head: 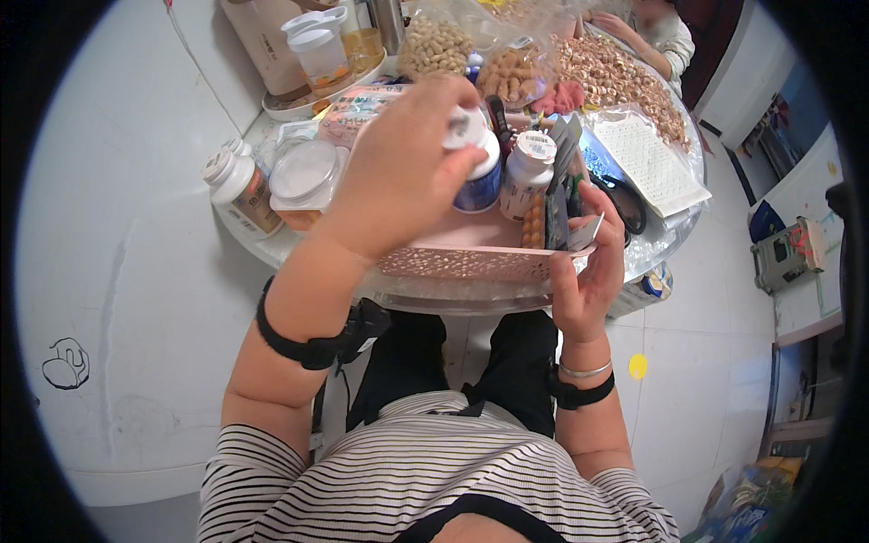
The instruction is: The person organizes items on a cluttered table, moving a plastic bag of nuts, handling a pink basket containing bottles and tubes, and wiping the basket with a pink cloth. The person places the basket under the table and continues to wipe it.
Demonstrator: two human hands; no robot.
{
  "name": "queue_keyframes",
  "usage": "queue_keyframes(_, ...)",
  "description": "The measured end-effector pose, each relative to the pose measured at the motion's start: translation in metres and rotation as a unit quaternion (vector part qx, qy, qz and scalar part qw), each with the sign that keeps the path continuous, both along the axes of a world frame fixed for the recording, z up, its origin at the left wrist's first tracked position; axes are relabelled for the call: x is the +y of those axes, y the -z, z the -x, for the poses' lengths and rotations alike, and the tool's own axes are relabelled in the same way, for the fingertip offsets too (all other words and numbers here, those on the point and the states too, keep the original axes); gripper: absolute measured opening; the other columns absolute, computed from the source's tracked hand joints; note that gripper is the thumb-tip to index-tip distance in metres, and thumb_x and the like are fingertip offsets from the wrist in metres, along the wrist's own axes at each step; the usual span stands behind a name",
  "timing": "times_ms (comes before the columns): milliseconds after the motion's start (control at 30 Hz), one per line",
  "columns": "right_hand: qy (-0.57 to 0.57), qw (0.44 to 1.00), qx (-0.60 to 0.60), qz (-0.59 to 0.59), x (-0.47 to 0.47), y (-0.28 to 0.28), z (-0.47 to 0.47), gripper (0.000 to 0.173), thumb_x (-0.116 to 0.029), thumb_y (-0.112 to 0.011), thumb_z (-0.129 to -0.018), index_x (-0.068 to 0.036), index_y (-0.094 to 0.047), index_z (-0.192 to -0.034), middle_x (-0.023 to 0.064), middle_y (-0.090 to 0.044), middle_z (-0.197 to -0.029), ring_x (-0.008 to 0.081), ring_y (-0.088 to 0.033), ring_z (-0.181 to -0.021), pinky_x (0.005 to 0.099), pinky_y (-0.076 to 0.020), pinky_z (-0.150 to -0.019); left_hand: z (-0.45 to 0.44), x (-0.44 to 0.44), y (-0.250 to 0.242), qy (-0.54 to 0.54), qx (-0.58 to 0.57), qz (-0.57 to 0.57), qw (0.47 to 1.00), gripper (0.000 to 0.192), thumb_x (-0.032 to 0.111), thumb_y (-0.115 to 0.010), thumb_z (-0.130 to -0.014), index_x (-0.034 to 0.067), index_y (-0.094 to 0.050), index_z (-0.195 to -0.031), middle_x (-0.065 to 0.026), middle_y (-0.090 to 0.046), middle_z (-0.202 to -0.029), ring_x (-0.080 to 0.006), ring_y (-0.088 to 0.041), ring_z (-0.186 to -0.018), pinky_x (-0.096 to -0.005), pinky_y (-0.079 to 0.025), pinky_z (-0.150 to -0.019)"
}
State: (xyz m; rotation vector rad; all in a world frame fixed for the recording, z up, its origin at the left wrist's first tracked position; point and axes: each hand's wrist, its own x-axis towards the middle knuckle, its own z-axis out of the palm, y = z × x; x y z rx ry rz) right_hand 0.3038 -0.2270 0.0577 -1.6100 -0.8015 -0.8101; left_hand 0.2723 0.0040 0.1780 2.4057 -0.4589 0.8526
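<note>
My left hand (400,163) reaches over a pink plastic basket (468,265) with a perforated wall. Its thumb and fingers curl around the white cap (466,127) of a bottle with a blue label (478,186); the hand is slightly blurred. My right hand (594,265) grips the basket's front right corner, thumb on the outer wall. Beside those fingers a small white card (586,234) sticks up. Between my hands, inside the basket, stand a white bottle (528,173), an orange blister pack (533,222) and several dark flat packs (558,210).
Left of the basket are a clear-lidded jar (305,180) and a white bottle with a brown label (243,197). Bagged peanuts (436,49), an electric kettle (261,47) and a sheet of paper (648,163) lie farther around the round table. Another person's hand (614,27) is at the far right.
</note>
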Motion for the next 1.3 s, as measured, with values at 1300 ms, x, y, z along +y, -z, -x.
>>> queue_keyframes(1300,0.009,1.000,0.022,0.012,-0.003,-0.002,0.018,0.034,-0.028,-0.069,-0.092,-0.001,-0.057,-0.108,0.0280,-0.056,-0.144,0.0372,-0.053,-0.136,0.0479,-0.0371,-0.115,0.078,0.089,0.069,-0.224,-0.080,0.138,0.961,0.032,0.003,-0.077,-0.088,0.005,-0.064,-0.117,-0.0146,-0.064,-0.131,-0.0325,-0.064,-0.114,-0.0381,-0.053,-0.094)
